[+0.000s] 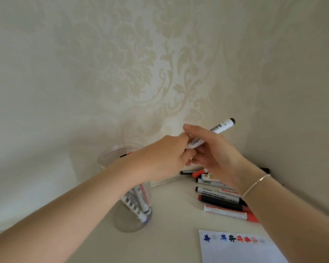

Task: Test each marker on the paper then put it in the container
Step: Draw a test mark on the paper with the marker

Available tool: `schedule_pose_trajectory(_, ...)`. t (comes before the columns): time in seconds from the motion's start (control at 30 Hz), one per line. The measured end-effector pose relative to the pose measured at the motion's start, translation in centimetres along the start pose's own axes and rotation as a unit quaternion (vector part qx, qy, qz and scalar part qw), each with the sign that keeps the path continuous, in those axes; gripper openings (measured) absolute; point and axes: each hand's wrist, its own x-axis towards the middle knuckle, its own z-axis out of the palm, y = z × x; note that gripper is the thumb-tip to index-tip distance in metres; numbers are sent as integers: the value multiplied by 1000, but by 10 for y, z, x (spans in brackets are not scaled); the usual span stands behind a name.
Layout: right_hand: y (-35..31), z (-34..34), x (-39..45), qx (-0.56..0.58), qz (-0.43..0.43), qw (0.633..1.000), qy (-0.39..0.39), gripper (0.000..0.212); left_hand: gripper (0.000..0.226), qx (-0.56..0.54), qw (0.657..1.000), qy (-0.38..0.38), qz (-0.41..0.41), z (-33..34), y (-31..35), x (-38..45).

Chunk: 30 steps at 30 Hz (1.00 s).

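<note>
Marker [215, 130], white-barrelled with a black end pointing up and to the right, is held in the air above the back of the table, between both hands. The right hand [217, 154] curls its fingers round the middle of the barrel, while the left hand [165, 156] pinches the lower end, where the cap would sit; the cap itself is hidden behind the fingers, so whether it is being pulled off or pressed on cannot be told. Holding the barrel steady with one hand and working the end with the other looks like the grip for a capping or uncapping step, done clear of the table so nothing gets knocked. Below the left forearm, near the table's back-left part, stands the clear container [110, 154], with several markers already upright inside it. Under the right hand and wrist, along the table's right side, lies a row of loose markers [220, 201] in black, red and white, probably those waiting for their turn, kept within easy reach. At the near right edge lies the paper [235, 251], bearing a line of small test marks [234, 238] in blue, black and red, some faint, placed close for the next scribble.
</note>
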Motion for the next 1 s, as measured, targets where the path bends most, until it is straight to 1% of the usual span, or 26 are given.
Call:
schedule_pose_trajectory(0.03, 3, 1, 1, -11, -17, 1000, 23, 37, 9, -42, 999, -20, 4, 0, 2, 1)
schedule_pose_trajectory(0.1, 4, 0, 4, -12, -23, 998, 55, 37, 9, -135, 990, -38, 4, 1, 3, 1)
schedule_pose_trajectory(0.13, 4, -2, 4, -12, -26, 998, 52, 33, 11, -200, 979, -40, -3, 2, 2, 1)
schedule_pose_trajectory(0.2, 1, -6, 3, -9, -32, 999, 42, 30, 21, -324, 945, -28, -22, 9, 0, -1)
schedule_pose_trajectory(0.23, 0, -8, 2, -6, -39, 999, 34, 30, 24, -360, 933, -16, -24, 13, -2, -1)
schedule_pose_trajectory(0.27, -1, -9, 1, -3, -47, 999, 24, 31, 25, -371, 928, -3, -22, 17, -3, -1)
schedule_pose_trajectory(0.33, -2, -11, -2, -11, -61, 998, 28, 31, 28, -333, 943, 15, -19, 23, -4, 1)
schedule_pose_trajectory(0.37, -2, -12, -3, -17, -70, 996, 59, 30, 33, -293, 956, 17, -28, 26, -5, 3)
schedule_pose_trajectory(0.43, -2, -20, -8, -16, -89, 981, 171, 27, 47, -211, 976, 23, -52, 34, -5, 8)
schedule_pose_trajectory(0.47, -2, -26, -12, -9, -98, 969, 226, 25, 49, -184, 981, 32, -59, 39, -4, 10)
schedule_pose_trajectory(0.53, 1, -42, -22, -9, -102, 949, 298, 21, 42, -157, 985, 51, -46, 54, 0, 12)
schedule_pose_trajectory(0.63, 18, -69, -41, -23, -71, 939, 335, 22, 10, -144, 988, 50, -1, 89, 13, 13)
schedule_pose_trajectory(0.67, 27, -78, -48, -19, -64, 938, 340, 20, 5, -137, 989, 46, 13, 102, 18, 14)
schedule_pose_trajectory(0.73, 46, -93, -61, -26, -54, 935, 349, 16, 10, -121, 992, 17, 44, 130, 27, 15)
schedule_pose_trajectory(0.8, 65, -106, -76, -81, -39, 926, 365, 22, 12, -103, 992, -26, 70, 153, 34, 16)
schedule_pose_trajectory(0.83, 73, -111, -83, -103, -30, 922, 371, 24, 21, -87, 992, -45, 75, 162, 36, 17)
schedule_pose_trajectory(0.9, 87, -118, -95, -114, -15, 920, 376, 22, 47, -60, 993, -63, 79, 177, 37, 17)
schedule_pose_trajectory(0.93, 92, -121, -100, -118, -8, 917, 382, 23, 57, -46, 994, -56, 87, 182, 37, 16)
schedule_pose_trajectory(1.0, 98, -127, -106, -140, 1, 908, 394, 27, 69, -32, 992, -36, 113, 191, 37, 13)
